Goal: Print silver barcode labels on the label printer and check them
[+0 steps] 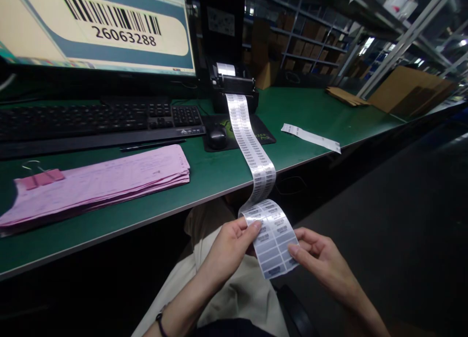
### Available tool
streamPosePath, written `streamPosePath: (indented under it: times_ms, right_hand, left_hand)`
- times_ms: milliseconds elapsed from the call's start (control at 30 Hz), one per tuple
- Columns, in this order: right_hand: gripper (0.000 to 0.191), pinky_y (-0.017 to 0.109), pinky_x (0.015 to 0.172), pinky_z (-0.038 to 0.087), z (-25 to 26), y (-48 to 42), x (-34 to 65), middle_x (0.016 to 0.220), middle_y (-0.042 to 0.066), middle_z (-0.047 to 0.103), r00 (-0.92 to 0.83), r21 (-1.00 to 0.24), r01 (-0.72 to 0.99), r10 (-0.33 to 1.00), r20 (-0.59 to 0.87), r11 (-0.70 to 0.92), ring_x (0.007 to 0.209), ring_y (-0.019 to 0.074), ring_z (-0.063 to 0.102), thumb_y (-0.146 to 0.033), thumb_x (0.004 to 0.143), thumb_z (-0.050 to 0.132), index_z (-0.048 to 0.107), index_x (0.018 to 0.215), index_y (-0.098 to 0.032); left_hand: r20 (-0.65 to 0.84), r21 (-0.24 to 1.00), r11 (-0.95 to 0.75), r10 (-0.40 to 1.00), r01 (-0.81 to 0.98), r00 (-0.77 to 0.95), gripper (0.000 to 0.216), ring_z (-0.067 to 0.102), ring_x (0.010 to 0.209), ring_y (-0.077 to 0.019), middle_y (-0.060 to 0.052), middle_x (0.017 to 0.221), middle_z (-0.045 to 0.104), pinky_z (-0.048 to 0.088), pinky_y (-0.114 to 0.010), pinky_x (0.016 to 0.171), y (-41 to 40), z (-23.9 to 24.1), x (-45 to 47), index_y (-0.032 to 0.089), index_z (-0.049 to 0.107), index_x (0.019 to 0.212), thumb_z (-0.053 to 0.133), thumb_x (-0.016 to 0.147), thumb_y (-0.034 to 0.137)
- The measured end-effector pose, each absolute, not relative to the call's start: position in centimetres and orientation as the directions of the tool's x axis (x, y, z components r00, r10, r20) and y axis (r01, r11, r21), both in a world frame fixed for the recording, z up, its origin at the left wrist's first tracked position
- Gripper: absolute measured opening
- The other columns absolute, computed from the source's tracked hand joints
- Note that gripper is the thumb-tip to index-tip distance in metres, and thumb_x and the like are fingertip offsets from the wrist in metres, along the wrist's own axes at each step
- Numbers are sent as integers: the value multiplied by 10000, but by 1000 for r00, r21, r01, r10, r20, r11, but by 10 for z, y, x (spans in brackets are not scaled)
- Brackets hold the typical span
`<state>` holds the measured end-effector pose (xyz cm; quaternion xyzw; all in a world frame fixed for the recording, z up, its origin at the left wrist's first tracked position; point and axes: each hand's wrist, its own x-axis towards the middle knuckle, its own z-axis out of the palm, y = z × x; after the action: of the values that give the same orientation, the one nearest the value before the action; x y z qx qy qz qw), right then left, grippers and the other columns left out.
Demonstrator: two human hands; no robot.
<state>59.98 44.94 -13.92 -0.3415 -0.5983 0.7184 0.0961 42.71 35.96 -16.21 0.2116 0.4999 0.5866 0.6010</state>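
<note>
A long strip of silver barcode labels (pixel 272 227) runs from the black label printer (pixel 234 86), over the table edge, and curls up above my lap. My left hand (pixel 230 247) pinches the strip's left side, thumb on top. On its right side, near the lower end, my right hand (pixel 321 256) grips the strip between thumb and fingers. Labels between the hands show barcodes in the upper rows; several rows below look blank, and dark print shows at the bottom end. The fingers behind the strip are partly hidden.
On the green table (pixel 219 166) lie pink papers (pixel 106 181) with a binder clip (pixel 42 177), a pen (pixel 151 145), a keyboard (pixel 98 122) and a mouse (pixel 216 136). A loose label strip (pixel 310 137) lies right. A monitor (pixel 98 30) stands behind; cardboard (pixel 409 91) sits far right.
</note>
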Motion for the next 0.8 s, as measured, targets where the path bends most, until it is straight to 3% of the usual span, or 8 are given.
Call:
streamPosePath:
  times_ms: [500, 800]
  right_hand:
    - [232, 257, 697, 480, -138, 437, 576, 790, 53, 714, -755, -923, 284, 532, -383, -261, 718, 138, 645, -360, 837, 616, 603, 925, -145]
    - [291, 256, 680, 485, -140, 435, 571, 774, 51, 705, -763, -919, 329, 512, -394, -216, 697, 135, 630, -395, 828, 619, 611, 971, -143]
  left_hand:
    - [-335, 846, 170, 907, -505, -256, 337, 622, 673, -152, -75, 809, 714, 467, -254, 675, 345, -160, 409, 86, 630, 1030, 558, 853, 363]
    - [-323, 854, 157, 907, -496, -270, 367, 619, 673, -148, -78, 796, 714, 466, -245, 661, 338, -163, 402, 77, 627, 1051, 560, 854, 379]
